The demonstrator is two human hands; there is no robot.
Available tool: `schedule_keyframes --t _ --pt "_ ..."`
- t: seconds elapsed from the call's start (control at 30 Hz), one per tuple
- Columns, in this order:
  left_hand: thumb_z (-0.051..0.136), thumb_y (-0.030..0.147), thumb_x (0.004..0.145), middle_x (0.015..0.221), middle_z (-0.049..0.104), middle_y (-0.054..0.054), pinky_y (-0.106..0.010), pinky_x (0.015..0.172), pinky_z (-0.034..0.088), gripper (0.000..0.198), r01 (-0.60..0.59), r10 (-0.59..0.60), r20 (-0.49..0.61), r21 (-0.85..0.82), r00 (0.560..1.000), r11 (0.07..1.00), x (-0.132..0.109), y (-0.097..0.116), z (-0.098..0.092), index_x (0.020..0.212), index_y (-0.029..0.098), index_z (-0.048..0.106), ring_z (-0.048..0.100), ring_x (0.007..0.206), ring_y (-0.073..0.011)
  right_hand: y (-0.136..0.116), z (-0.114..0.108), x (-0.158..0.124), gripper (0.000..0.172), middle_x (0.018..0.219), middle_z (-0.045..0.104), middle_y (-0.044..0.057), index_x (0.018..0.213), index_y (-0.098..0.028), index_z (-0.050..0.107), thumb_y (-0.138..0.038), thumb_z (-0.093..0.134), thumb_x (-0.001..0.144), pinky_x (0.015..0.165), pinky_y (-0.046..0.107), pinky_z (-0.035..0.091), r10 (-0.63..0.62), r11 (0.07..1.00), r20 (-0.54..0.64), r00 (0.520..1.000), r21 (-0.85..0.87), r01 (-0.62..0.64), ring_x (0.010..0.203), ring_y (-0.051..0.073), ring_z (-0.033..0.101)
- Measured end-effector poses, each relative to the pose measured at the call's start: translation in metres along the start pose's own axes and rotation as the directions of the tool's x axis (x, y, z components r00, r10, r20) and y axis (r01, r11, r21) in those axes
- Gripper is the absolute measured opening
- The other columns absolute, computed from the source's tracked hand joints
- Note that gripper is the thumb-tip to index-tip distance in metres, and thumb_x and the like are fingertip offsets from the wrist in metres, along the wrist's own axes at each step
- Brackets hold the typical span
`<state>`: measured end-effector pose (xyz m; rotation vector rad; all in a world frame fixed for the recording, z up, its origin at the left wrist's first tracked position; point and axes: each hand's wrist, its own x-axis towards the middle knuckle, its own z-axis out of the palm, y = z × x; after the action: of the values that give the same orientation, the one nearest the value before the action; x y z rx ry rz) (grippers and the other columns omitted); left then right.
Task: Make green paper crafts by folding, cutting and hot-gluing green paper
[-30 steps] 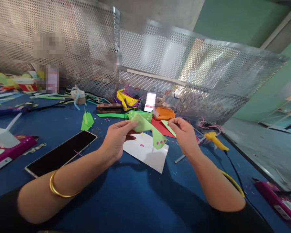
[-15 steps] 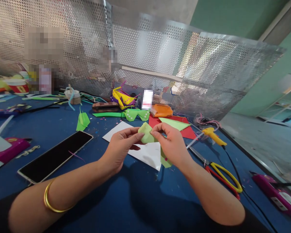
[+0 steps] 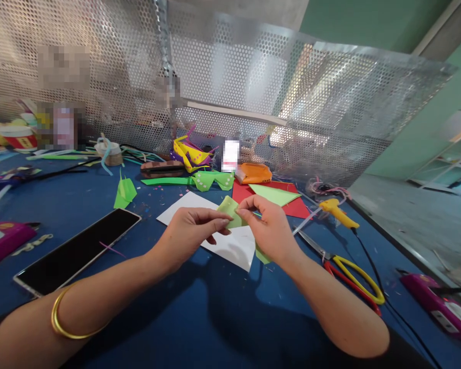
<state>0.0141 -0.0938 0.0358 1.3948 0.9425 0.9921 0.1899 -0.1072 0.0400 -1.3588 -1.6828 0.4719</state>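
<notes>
Between my two hands is a piece of light green paper (image 3: pixel 228 206), held above a white sheet (image 3: pixel 230 249) on the blue table. My left hand (image 3: pixel 194 228) pinches its lower left edge between thumb and fingers. The thumb and fingertips of my right hand (image 3: pixel 265 220) are closed on its right side. Part of another light green piece (image 3: pixel 262 255) shows below my right hand, mostly hidden by it. Beyond the hands lie a folded pale green sheet (image 3: pixel 275 193) and a red sheet (image 3: pixel 297 207).
Scissors (image 3: pixel 353 282) and a yellow glue gun (image 3: pixel 338 213) lie at the right. A black-screened phone (image 3: pixel 79 251) lies at the left. Green paper glasses (image 3: pixel 213 181), an orange pouch (image 3: pixel 254 173) and a brown case (image 3: pixel 162 169) sit behind, before a perforated metal screen (image 3: pixel 230 77).
My left hand has shifted along the green paper toward my right hand, its fingers now straighter. The paper's outline looks tilted differently. The view has swung slightly to the right.
</notes>
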Motion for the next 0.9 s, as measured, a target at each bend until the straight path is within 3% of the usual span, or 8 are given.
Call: schedule_keyframes --t 0.27,0.57,0.9 --pt "0.074 0.028 0.073 0.074 0.075 -0.006 -0.025 0.056 0.052 0.012 0.009 -0.010 -0.045 -0.039 0.999 0.999 0.000 -0.001 0.003 0.080 0.021 0.078 0.071 0.073 -0.0218 -0.005 0.006 -0.006 0.009 0.096 0.060 0.005 0.075 -0.020 0.061 -0.022 0.060 0.083 0.085 0.036 0.045 -0.114 0.992 -0.090 0.989 0.038 0.117 0.097 0.020 0.058" --pt "0.070 0.029 0.076 0.071 0.074 -0.005 -0.024 0.055 0.052 0.010 -0.029 0.028 -0.016 -0.010 0.999 1.000 -0.001 -0.001 0.001 0.076 0.021 0.077 0.070 0.071 -0.0200 -0.007 0.013 -0.012 0.012 0.107 0.060 0.008 0.073 -0.021 0.062 -0.028 0.062 0.082 0.082 0.037 0.046 -0.067 0.998 -0.084 0.994 0.016 0.068 0.103 0.023 0.057" --pt "0.069 0.031 0.076 0.069 0.073 -0.004 -0.024 0.055 0.052 0.013 -0.101 0.099 0.021 0.114 0.995 0.988 0.000 -0.003 0.000 0.076 0.019 0.075 0.067 0.065 -0.0172 -0.004 0.009 -0.010 0.009 0.105 0.060 0.006 0.072 -0.022 0.062 -0.024 0.064 0.081 0.090 0.040 0.042 -0.070 0.998 -0.027 0.997 0.002 0.070 0.106 0.023 0.055"
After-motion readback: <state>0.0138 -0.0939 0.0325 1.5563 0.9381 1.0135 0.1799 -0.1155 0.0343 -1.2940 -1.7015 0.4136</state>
